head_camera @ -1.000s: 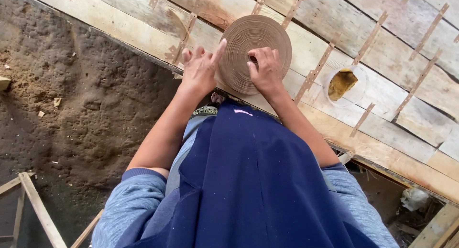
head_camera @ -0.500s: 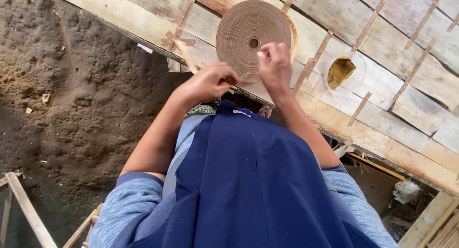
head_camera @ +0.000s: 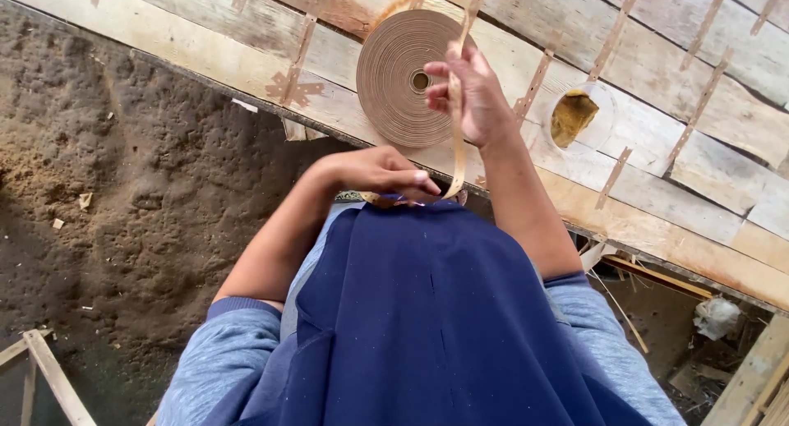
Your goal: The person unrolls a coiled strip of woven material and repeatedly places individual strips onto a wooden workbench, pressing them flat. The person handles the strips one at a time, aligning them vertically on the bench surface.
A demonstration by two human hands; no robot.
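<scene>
The right hand (head_camera: 477, 97) is up in front of the big brown roll of paper tape (head_camera: 407, 77), and its fingers are pinched shut on a thin strip of tape (head_camera: 454, 138). The strip runs down from that pinch to the left hand (head_camera: 386, 173), which sits lower, close to the person's blue apron (head_camera: 436, 319). The left hand's fingers are curled shut over the bottom end of the strip. So the strip is pulled straight between the two hands. The roll stands on its edge just behind the right hand, on the wooden boards (head_camera: 674, 171), and the hand covers part of its right side. More short strips of tape (head_camera: 612, 178) are stuck across the gaps in the boards around the roll. To the right of the upper grip, near but not touching, there is a small white bowl (head_camera: 579, 118) with something yellow-brown in it. To the left of the lower grip, past the edge of the boards, lies rough brown dirt ground (head_camera: 107, 179).
</scene>
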